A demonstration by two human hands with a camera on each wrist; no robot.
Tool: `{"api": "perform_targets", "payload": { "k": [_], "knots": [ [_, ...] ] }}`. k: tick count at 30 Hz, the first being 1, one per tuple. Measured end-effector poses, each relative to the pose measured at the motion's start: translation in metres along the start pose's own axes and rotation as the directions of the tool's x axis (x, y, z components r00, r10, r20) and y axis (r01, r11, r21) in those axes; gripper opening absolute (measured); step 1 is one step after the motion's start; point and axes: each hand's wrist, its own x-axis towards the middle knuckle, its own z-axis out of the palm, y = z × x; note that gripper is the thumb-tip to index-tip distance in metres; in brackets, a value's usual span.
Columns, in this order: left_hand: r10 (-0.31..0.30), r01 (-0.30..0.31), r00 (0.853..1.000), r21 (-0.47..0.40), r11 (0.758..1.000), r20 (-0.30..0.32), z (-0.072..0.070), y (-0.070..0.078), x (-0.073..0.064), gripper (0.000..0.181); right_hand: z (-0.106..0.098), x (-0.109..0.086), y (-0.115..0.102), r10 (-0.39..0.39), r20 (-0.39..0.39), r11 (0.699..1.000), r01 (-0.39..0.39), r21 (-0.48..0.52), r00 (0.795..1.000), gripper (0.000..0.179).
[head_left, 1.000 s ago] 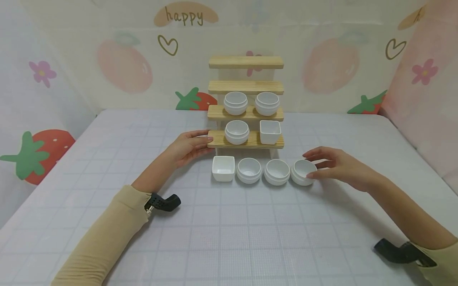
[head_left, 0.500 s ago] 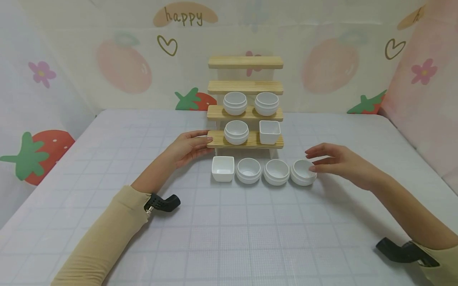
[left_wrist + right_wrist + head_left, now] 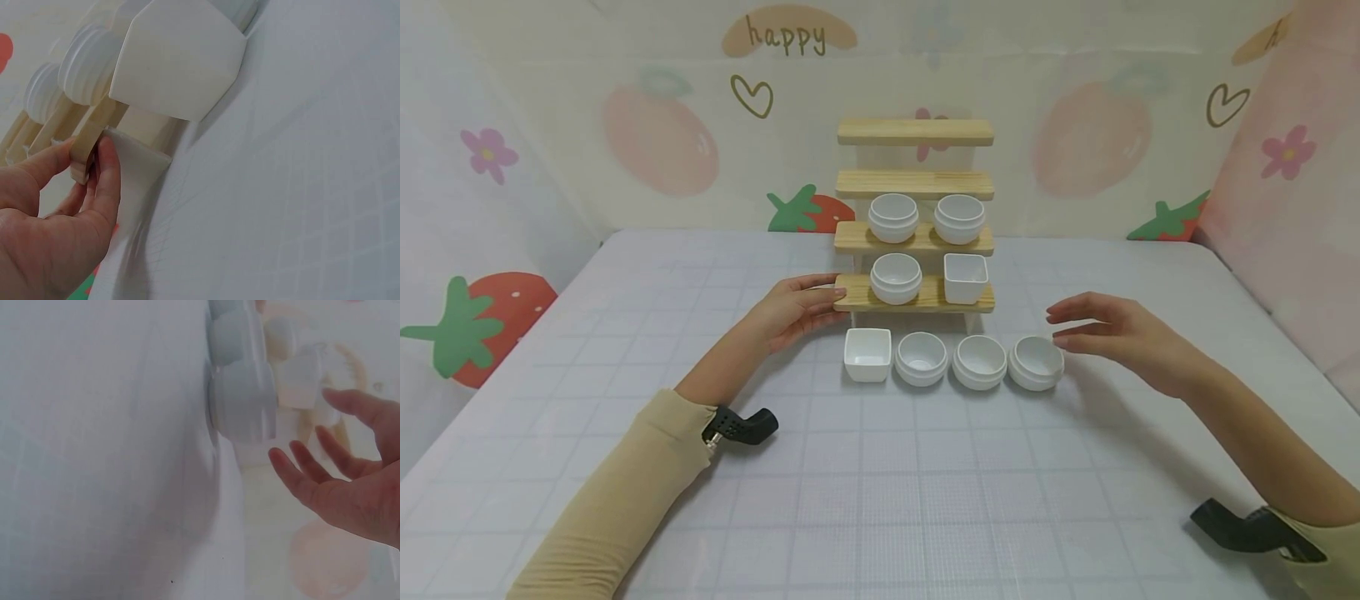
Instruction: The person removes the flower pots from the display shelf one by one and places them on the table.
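Note:
My left hand (image 3: 793, 312) pinches the left end of the lowest step of a wooden tiered stand (image 3: 915, 184); in the left wrist view the thumb lies on one face of the board (image 3: 87, 144) and the fingers on the other. My right hand (image 3: 1123, 342) is just right of the rightmost round white bowl (image 3: 1036, 363), its fingers spread and holding nothing. Left of that bowl, in a row on the table, are two more round bowls (image 3: 980, 362) (image 3: 921, 359) and a square white bowl (image 3: 868, 355).
The lowest step carries a round bowl (image 3: 896, 278) and a square bowl (image 3: 966, 278). Two round bowls (image 3: 892, 217) (image 3: 959, 218) sit one step higher. A white gridded cloth (image 3: 880, 483) covers the table, and a printed curtain (image 3: 880, 92) hangs behind.
My right hand has drawn back from the rightmost round bowl, up and to the right, its fingers leaving the rim. The left hand and all the bowls have stayed in place.

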Motion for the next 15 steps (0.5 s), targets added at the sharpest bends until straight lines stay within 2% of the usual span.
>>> {"api": "perform_targets", "payload": {
  "k": [15],
  "knots": [
    [-0.008, 0.008, 1.0, 0.008, 1.0, -0.002, -0.0011, -0.0005, 0.0014, 0.059, -0.0058, -0.0008, -0.0009, -0.027, -0.032, 0.999, 0.028, 0.023, 0.999, 0.039]
  ]
}}
